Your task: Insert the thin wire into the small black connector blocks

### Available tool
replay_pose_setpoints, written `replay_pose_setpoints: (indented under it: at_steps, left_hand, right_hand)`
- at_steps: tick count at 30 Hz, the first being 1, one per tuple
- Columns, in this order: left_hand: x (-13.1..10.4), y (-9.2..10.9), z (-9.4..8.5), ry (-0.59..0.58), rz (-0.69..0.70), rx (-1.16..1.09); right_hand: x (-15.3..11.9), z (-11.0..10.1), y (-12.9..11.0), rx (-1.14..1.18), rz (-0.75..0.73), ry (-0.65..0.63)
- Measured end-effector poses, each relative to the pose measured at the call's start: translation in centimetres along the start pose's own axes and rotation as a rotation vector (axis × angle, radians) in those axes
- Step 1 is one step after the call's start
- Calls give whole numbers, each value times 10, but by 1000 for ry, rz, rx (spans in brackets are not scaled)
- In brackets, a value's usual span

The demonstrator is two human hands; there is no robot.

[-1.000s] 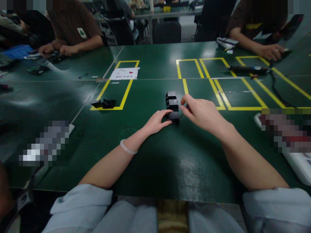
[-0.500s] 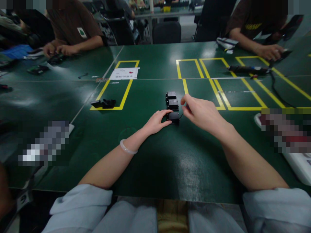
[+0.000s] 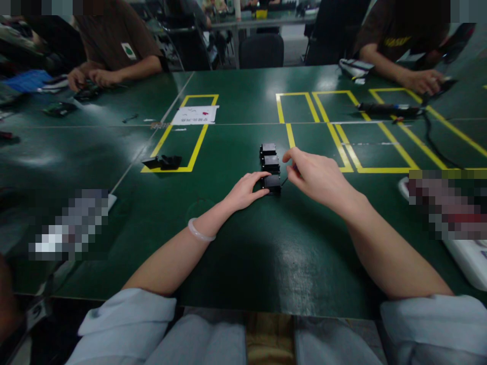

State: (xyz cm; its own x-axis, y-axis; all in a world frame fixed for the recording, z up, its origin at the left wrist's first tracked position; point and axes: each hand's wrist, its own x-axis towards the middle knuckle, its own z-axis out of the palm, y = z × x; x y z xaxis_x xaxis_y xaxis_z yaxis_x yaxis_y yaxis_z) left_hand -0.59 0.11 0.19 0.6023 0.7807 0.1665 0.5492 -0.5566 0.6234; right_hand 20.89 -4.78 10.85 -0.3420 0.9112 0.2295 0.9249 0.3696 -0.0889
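Three black box-shaped parts that look like servo motors stand in a row on the green table point(image 3: 243, 263). My left hand point(image 3: 245, 192) holds the nearest servo motor point(image 3: 272, 183), thumb at its near side and fingers on its far side. Just beyond are the middle servo motor point(image 3: 271, 161) and the far servo motor point(image 3: 268, 148). To their right, my right hand point(image 3: 317, 175) is closed in a pinch. A thin dark cable-like strand point(image 3: 284, 181) runs from the nearest servo motor to its fingers; its other end is hidden.
A black part point(image 3: 169, 162) lies inside a yellow-taped frame at left, near a white paper label point(image 3: 196, 115). Blurred devices lie at both sides. A black cylindrical tool point(image 3: 391, 109) with a cord lies at right. Two people sit across the table, hands on small items.
My right hand has shifted very slightly while keeping its pinch. My left hand and the row of servo motors stay in place.
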Motion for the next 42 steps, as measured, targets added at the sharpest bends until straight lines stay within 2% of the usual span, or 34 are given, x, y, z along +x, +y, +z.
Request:
replay_pose_setpoints:
  at_steps: [6,15,22,29,36,42]
  left_hand:
    - [0,0,0,0,9,6]
    - [0,0,0,-2,-3,9]
    - [-1,-1,0,5,16,3]
    - [0,-1,0,2,11,2]
    - [0,-1,1,6,3,-4]
    - [0,-1,0,-3,1,1]
  right_hand:
    - [2,-3,0,-55,36,-49]
    - [0,-2,0,24,-17,-29]
    - [2,-3,-1,-68,31,-64]
    - [0,-1,0,-1,5,-27]
    - [2,-2,0,-115,62,-60]
    - [1,-2,0,-36,33,-34]
